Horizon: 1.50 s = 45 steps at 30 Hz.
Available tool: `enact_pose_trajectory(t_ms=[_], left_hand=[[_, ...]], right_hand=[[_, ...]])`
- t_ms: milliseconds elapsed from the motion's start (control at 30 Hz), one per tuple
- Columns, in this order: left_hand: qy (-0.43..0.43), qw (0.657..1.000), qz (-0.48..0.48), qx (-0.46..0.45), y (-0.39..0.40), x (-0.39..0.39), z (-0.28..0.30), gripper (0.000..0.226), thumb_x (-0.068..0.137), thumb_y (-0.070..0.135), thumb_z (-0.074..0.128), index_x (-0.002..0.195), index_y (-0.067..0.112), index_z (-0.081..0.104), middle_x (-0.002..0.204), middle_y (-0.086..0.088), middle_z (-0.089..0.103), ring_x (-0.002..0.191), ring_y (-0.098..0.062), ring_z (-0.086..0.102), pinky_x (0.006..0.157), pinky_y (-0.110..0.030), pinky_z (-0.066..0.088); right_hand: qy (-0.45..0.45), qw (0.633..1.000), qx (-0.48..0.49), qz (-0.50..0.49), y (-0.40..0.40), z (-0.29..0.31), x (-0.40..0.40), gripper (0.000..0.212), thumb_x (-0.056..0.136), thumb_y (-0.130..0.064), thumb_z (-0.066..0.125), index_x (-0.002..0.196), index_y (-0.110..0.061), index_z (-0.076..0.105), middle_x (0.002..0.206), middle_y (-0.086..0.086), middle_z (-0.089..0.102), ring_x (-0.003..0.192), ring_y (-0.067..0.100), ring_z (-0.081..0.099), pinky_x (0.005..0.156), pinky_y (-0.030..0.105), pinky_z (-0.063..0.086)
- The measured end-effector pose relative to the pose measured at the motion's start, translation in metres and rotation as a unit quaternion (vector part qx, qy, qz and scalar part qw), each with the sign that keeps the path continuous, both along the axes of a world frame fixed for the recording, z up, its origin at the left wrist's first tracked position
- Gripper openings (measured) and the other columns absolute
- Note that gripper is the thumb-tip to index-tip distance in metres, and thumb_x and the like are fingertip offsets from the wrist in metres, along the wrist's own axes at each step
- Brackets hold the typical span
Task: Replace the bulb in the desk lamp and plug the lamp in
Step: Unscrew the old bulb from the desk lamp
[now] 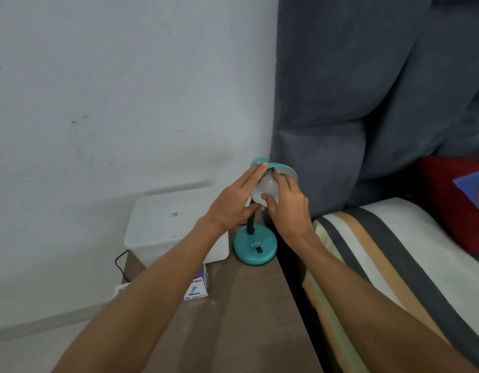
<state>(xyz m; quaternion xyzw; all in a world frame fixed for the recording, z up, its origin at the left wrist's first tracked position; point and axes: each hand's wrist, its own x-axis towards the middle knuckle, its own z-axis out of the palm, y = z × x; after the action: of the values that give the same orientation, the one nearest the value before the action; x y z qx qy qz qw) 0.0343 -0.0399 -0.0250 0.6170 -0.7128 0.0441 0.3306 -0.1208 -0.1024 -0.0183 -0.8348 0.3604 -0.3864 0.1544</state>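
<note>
A teal desk lamp stands on a brown bedside table, its round base (255, 247) near the table's right edge. Its shade (282, 169) is tilted toward me. A white bulb (268, 187) sits in the shade's mouth. My right hand (288, 208) grips the bulb with thumb and fingers. My left hand (234, 199) lies flat against the left side of the shade, fingers stretched and thumb under it by the black neck (251, 224). A small bulb box (198, 288) stands on the table, partly hidden by my left forearm.
A white plastic box (163, 227) sits at the back left of the table (246, 305). A black cord (121, 265) drops behind the table's left edge. A striped bed (394, 265) and grey headboard (367, 103) flank the right.
</note>
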Motion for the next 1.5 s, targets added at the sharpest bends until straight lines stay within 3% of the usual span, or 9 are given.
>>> enact_pose_trajectory(t_ms=[233,333,500,667,867,1033,1200,1367,1500], left_hand=[[0.001,1.0,-0.008,0.004,-0.001,0.001,0.002,0.093,0.09,0.021,0.079,0.163,0.017,0.021,0.168,-0.006,0.028,0.136,-0.036,0.053,0.11,-0.046,0.049],[-0.002,1.0,-0.013,0.004,0.0,-0.001,0.001,0.092,0.09,0.02,0.078,0.162,0.016,0.021,0.168,-0.007,0.028,0.136,-0.036,0.053,0.109,-0.045,0.05],[0.007,1.0,-0.007,0.01,0.002,0.001,0.002,0.094,0.09,0.025,0.079,0.163,0.018,0.02,0.169,-0.004,0.026,0.136,-0.035,0.053,0.11,-0.044,0.049],[0.0,1.0,-0.013,0.006,0.003,0.0,0.001,0.094,0.088,0.018,0.08,0.162,0.017,0.021,0.168,-0.007,0.029,0.13,-0.038,0.057,0.108,-0.047,0.051],[0.015,1.0,-0.001,0.012,0.006,0.0,0.002,0.095,0.089,0.019,0.08,0.163,0.019,0.02,0.168,-0.004,0.027,0.127,-0.037,0.059,0.109,-0.042,0.05],[0.015,1.0,-0.005,0.013,0.006,-0.002,0.001,0.093,0.089,0.015,0.078,0.162,0.018,0.021,0.168,-0.005,0.027,0.134,-0.036,0.055,0.109,-0.045,0.05],[0.018,1.0,-0.001,0.012,0.007,-0.004,0.002,0.092,0.09,0.017,0.078,0.162,0.016,0.022,0.167,-0.008,0.029,0.133,-0.035,0.055,0.111,-0.038,0.046],[0.011,1.0,0.0,0.016,0.005,-0.003,0.0,0.094,0.089,0.015,0.078,0.162,0.019,0.019,0.168,-0.006,0.027,0.127,-0.039,0.059,0.108,-0.045,0.051],[0.016,1.0,0.005,0.019,0.006,-0.004,0.001,0.093,0.089,0.017,0.079,0.162,0.018,0.021,0.168,-0.006,0.028,0.131,-0.035,0.056,0.11,-0.039,0.047]], right_hand=[[-0.042,0.999,-0.012,0.011,-0.001,-0.01,-0.004,0.066,0.084,-0.018,0.074,0.143,-0.014,0.044,0.144,0.012,0.047,0.122,0.031,0.053,0.095,0.042,0.05],[-0.066,0.996,0.064,-0.013,-0.001,-0.009,-0.001,0.065,0.088,-0.028,0.072,0.143,-0.01,0.044,0.133,0.015,0.057,0.112,0.031,0.061,0.091,0.041,0.051],[0.027,0.999,-0.037,0.011,-0.001,-0.006,0.0,0.071,0.079,-0.002,0.075,0.143,-0.011,0.046,0.142,0.015,0.049,0.115,0.039,0.055,0.09,0.053,0.053],[-0.037,0.999,0.031,-0.001,-0.003,-0.011,-0.003,0.065,0.089,-0.027,0.071,0.144,-0.008,0.042,0.139,0.017,0.053,0.118,0.034,0.058,0.094,0.044,0.051],[0.028,0.998,-0.045,0.018,0.0,-0.005,0.0,0.069,0.08,-0.004,0.075,0.143,-0.011,0.046,0.142,0.016,0.047,0.116,0.038,0.054,0.092,0.049,0.053],[-0.044,0.998,0.046,-0.008,0.002,-0.007,0.002,0.061,0.09,-0.024,0.07,0.143,-0.007,0.043,0.137,0.015,0.054,0.117,0.032,0.058,0.095,0.042,0.05],[0.024,0.999,-0.027,0.013,0.005,-0.001,0.003,0.068,0.078,-0.001,0.077,0.14,-0.007,0.049,0.138,0.015,0.052,0.12,0.037,0.052,0.098,0.049,0.05],[-0.033,0.998,0.058,-0.01,0.005,-0.004,0.002,0.066,0.089,-0.025,0.071,0.145,-0.008,0.04,0.141,0.015,0.05,0.121,0.031,0.055,0.096,0.041,0.049],[0.035,0.999,0.011,-0.008,0.005,0.0,0.002,0.065,0.084,-0.008,0.073,0.143,-0.01,0.044,0.139,0.015,0.049,0.117,0.037,0.053,0.093,0.047,0.051]])
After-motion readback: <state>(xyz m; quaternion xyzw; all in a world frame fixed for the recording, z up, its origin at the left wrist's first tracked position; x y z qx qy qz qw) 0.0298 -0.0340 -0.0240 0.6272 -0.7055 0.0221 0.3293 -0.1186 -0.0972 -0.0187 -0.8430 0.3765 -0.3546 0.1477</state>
